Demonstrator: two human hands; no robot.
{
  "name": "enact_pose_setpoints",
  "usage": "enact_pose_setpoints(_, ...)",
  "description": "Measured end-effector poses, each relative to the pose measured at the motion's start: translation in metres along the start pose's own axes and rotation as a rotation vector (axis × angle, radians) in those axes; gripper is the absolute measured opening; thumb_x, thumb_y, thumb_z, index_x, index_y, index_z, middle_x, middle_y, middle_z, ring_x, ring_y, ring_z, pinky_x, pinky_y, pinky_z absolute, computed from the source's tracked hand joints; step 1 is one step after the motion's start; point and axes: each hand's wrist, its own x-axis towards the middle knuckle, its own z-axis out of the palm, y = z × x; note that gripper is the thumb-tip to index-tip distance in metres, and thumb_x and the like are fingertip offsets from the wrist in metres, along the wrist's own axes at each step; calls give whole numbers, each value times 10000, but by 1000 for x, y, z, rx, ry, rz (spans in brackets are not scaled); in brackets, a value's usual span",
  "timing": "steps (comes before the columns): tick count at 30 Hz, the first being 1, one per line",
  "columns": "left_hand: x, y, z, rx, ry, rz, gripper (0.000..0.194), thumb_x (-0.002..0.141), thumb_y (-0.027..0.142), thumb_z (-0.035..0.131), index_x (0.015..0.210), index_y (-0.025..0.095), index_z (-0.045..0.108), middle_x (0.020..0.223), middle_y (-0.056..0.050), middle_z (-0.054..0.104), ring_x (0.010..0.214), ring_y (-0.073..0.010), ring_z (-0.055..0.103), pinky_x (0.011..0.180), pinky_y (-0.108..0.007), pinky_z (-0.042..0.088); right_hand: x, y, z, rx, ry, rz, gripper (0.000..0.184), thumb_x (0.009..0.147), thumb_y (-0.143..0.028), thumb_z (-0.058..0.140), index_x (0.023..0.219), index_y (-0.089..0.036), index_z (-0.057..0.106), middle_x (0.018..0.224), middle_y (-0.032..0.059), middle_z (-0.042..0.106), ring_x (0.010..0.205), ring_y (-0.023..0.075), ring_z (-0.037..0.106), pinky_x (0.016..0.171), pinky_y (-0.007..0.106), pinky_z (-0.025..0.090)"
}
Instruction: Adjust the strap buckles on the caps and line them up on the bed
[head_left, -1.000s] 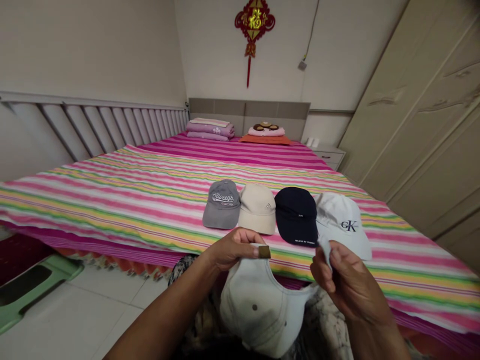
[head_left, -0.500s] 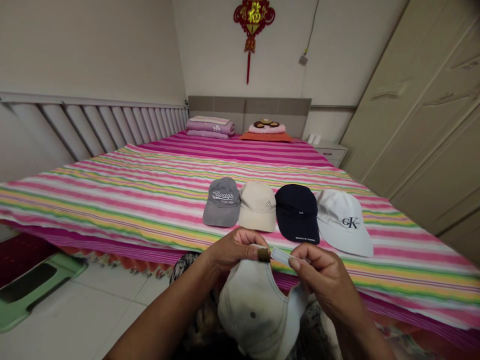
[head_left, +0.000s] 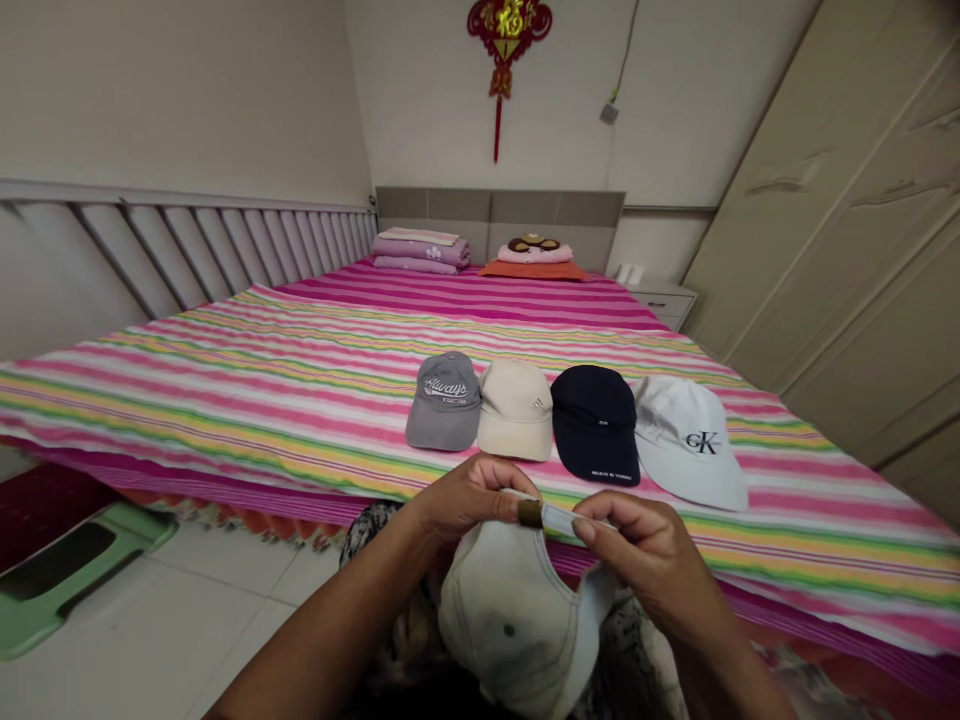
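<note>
In front of hdbd. (head_left: 450,208): folded lilac bedding (head_left: 420,255) at L, orange cloth (head_left: 534,271) w/ pink folded item (head_left: 536,256) on top at R, both on magenta striped sheet (head_left: 480,303). Above hdbd.: red & gold wall ornament (head_left: 510,28) approx. centred, grey box on cable (head_left: 609,113) nr. R end. R of hdbd.: wht. nightstand (head_left: 666,300), then lg. wardrobe (head_left: 840,240); L of hdbd.: wht. slatted rail (head_left: 214,250); well fwd. & L of hdbd., grn. stool (head_left: 133,527) on tiled floor (head_left: 202,595).
</note>
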Motion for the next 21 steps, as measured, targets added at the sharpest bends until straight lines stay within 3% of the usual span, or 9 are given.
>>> enact_pose_setpoints(14, -1, 2, 3, 132, -56, 90, 264, 620, 291, 704, 814, 119, 654, 674, -30, 609, 542, -64, 498, 522, -174, 368, -3, -7, 2, -69, -45, -9, 194, 743, -322, 562, 650, -159, 613, 519, 8, 541, 441, 121, 489, 417, 221, 389)
enact_pose_setpoints(21, -1, 1, 6, 135, -36, 193, 269, 610, 273, 715, 779, 110, 583, 602, 2, 549, 512, -45, 455, 493, -157, 315, -2, -5, 3, -47, -91, 37, 225, 764, -335, 529, 625, -161, 566, 489, -9, 487, 431, 119, 485, 417, 222, 378)
